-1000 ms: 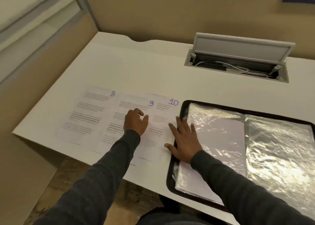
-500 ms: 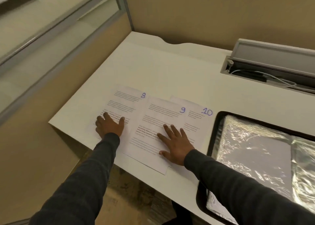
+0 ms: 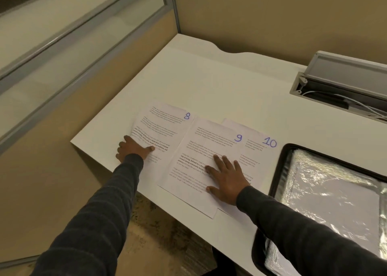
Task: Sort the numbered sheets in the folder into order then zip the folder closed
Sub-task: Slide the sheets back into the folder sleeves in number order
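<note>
Sorting seems under way: sheet 8 [image 3: 163, 121], sheet 9 [image 3: 209, 141] and sheet 10 [image 3: 258, 150] overlap in a row left of the open folder [image 3: 280, 165]. Left hand [image 3: 134, 150] and right hand [image 3: 227, 177] press flat, fingers spread, on 8 and 9; next, stacking them calls for sliding. White desk [image 3: 209, 83], beige partition [image 3: 272, 14].

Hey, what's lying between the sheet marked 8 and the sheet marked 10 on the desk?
The sheet marked 9, seen in the head view. It covers part of sheet 10, and the right hand lies flat on it.
</note>
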### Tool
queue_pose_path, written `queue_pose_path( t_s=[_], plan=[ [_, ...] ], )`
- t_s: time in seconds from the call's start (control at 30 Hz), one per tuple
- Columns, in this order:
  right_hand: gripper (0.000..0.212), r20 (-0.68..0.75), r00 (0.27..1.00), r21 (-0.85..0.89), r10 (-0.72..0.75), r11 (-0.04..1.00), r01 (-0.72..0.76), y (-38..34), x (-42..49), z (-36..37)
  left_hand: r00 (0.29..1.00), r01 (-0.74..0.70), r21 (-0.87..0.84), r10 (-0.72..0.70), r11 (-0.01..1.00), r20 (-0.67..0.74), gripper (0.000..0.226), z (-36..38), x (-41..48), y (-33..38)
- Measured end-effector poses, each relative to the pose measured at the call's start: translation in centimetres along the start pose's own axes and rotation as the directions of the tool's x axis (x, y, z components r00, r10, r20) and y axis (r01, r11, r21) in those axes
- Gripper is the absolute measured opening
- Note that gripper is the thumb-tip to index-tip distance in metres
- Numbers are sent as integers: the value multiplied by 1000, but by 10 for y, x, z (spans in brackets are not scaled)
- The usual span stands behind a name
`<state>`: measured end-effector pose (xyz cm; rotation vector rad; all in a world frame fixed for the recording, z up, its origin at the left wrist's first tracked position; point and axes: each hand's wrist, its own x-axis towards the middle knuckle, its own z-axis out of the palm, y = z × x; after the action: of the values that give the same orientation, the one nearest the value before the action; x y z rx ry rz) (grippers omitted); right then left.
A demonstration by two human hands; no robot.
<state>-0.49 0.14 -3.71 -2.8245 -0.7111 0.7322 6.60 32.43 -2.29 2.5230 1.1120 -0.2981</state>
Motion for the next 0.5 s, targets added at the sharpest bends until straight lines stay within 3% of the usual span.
queue_pose_path(
  t_s=[0.1,0.17,0.3,0.4,0.5],
  plan=[
    [72,-2,1000,41,-1,999,1,1,-1,-4,994,-17,-178,35,984,103,52,-12,-1,11],
    [70,4,1000,73,-5,997,4,2,-2,-9,994,-59,-301,83,952,67,34,-20,-10,22],
    [69,10,1000,129,-17,991,15,5,-2,-17,965,-261,-421,220,869,-146,20,-40,-46,59],
    [71,-59,998,297,-10,954,27,8,-6,-27,916,-401,-486,335,776,-221,13,-54,-81,88],
    [70,-123,986,641,109,767,-5,15,-17,-47,884,-448,-603,429,660,-186,15,-56,-116,111]
  ],
)
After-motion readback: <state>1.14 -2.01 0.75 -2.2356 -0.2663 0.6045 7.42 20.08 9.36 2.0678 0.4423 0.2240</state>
